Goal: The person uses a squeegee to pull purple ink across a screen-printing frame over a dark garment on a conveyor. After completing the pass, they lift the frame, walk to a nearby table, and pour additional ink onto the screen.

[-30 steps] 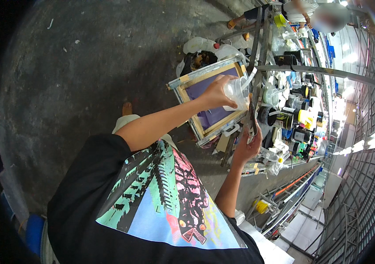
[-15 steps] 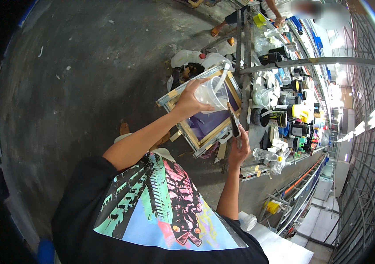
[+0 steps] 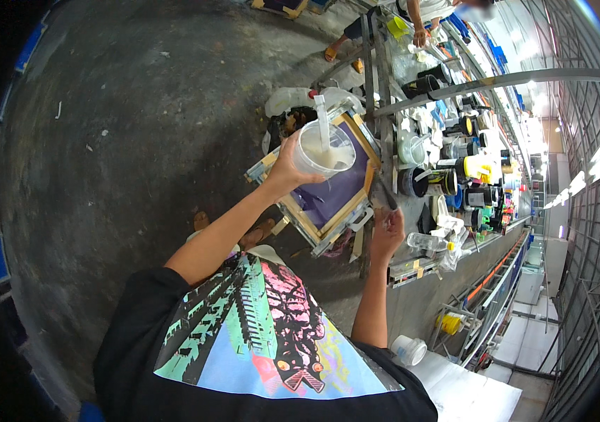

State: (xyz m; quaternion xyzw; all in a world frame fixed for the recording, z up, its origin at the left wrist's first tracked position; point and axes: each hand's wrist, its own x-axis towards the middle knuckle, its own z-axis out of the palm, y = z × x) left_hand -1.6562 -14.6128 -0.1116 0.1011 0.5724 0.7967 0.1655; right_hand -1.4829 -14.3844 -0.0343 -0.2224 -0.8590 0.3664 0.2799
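Left hand (image 3: pixel 284 173) is clamped round the side of a clear plastic tub (image 3: pixel 312 163), mid-frame, thumb on the lower side. Tub's tilted, mouth facing me; whitish stuff (image 3: pixel 340 156) inside, looks thick. White strip (image 3: pixel 324 123) stands in it, poking past the rim toward the top of the frame.

Right hand (image 3: pixel 387 235), right of centre, has its fingers closed on the lower end of a dark flat tool (image 3: pixel 384 193). Blade's blurred; can't tell if it touches anything.

Handling guess: tub light, thin-walled, will flex if I squeeze; slick if the outside is wet. Best hold is the wall just under the rim, palm low to carry the load. Strip's loose-looking, so no lifting by it. Tool looks stiff; hold the end, off the blade.

Behind the tub: wood-framed purple panel (image 3: pixel 328 204). Black tubs (image 3: pixel 412 181) right of that, capped clear bottle (image 3: pixel 426 243) below them. Co-worker's hand (image 3: pixel 419 36) at upper right.
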